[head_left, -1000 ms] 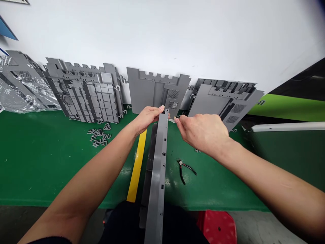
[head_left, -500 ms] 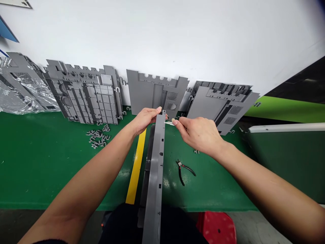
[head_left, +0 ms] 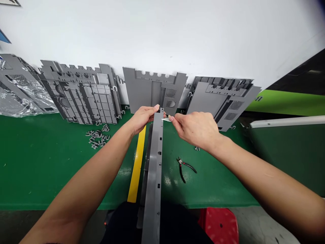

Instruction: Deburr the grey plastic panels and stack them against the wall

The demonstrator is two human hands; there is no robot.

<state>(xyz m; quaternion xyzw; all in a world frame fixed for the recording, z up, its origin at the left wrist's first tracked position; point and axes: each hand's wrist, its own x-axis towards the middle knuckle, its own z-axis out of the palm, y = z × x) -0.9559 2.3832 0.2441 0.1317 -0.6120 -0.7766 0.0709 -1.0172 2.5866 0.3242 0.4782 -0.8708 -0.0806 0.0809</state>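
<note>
A long grey plastic strip (head_left: 154, 169) with small square holes runs from my lap to the bench's far side. My left hand (head_left: 143, 119) grips its far end from the left. Thumb and fingers of my right hand (head_left: 195, 128) pinch a small white tab (head_left: 166, 119), possibly film, which sticks out at the strip's right edge close to that end. Between the hands, the tab's join to the strip is partly hidden by my fingertips.
Several grey moulded panels (head_left: 152, 89) lean against a white wall behind the green bench (head_left: 43, 162). On it lie grey clips (head_left: 98, 137), a yellow strip (head_left: 137, 166) and black-handled pliers (head_left: 184, 169). A red stool (head_left: 219, 225) stands below right.
My right hand has moved left, closer to the strip's end, with the white tab in its fingers. The strip's end and my left hand have shifted slightly left.
</note>
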